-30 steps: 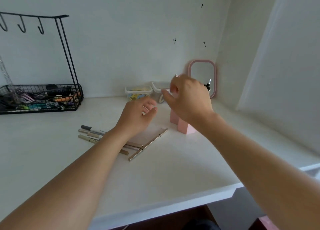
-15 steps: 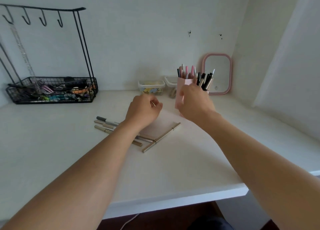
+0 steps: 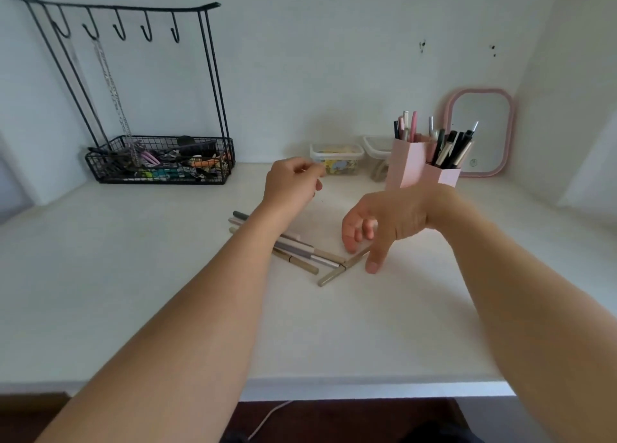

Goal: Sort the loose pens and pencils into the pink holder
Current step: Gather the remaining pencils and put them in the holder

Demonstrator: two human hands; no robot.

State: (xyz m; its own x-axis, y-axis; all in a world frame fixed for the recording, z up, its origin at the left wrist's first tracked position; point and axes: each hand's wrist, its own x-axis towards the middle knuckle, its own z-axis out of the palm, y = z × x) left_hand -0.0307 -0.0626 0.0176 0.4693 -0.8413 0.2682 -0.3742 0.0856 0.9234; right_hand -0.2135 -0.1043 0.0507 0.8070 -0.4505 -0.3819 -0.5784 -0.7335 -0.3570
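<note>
Right hand (image 3: 384,229) has left the pink holder (image 3: 414,168), right of centre, and now hangs spread over loose pens (image 3: 300,252) mid-counter (image 3: 133,275). Left hand (image 3: 293,182) curled; its grip contents cannot be told. Left forearm hides pen middles. Wire basket (image 3: 160,162) upper left.

The counter (image 3: 133,275) is white. At right, the holder (image 3: 409,165) is pale pink, filled with black, pink and white pens (image 3: 447,145). Loose pens (image 3: 300,252) at centre are beige and grey. The mirror (image 3: 449,115) has a pink rim; the wire basket (image 3: 100,172) at left is black.
</note>
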